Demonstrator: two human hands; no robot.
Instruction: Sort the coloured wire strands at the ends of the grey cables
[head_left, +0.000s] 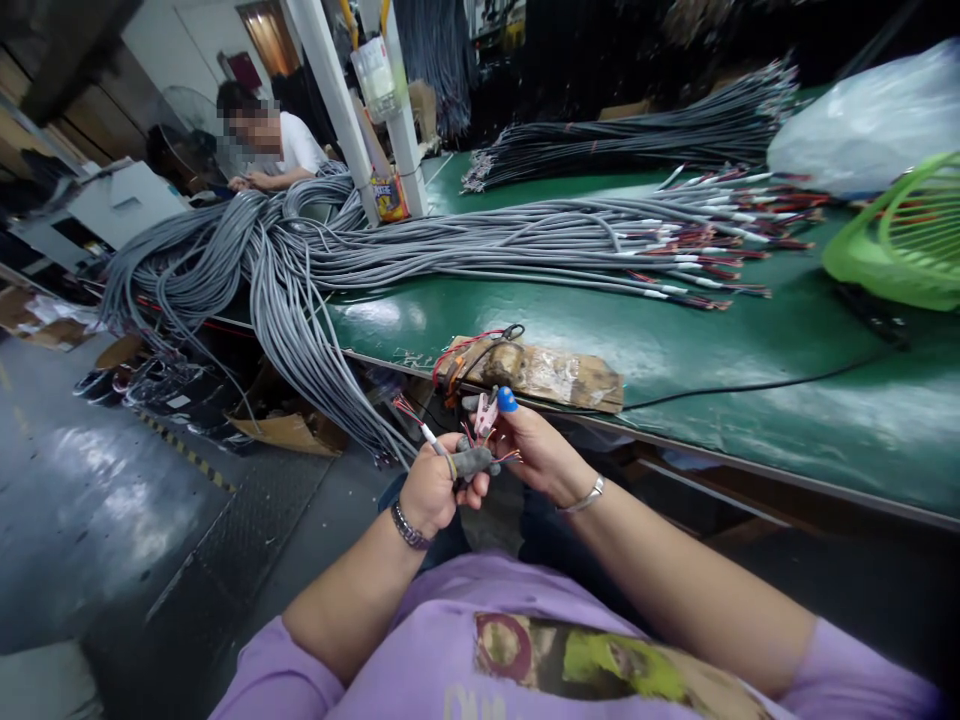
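My left hand [435, 485] is closed around the end of a grey cable [352, 410] whose thin coloured wires fan out at its tip. A grey finger cot covers its thumb. My right hand [536, 450] is closed on a small pink clip-like tool [486, 412] at those wire ends; its fingertip wears a blue cot. Both hands hover just in front of the bench edge, above my lap. A taped cardboard block [547, 375] with red and black wires lies on the bench right behind the hands.
A large bundle of grey cables [480, 245] spreads over the green bench [750, 370] and hangs off its left edge. More dark cables lie farther back. A green basket [907, 240] and a plastic bag [870, 120] sit at right. Another person sits at back left.
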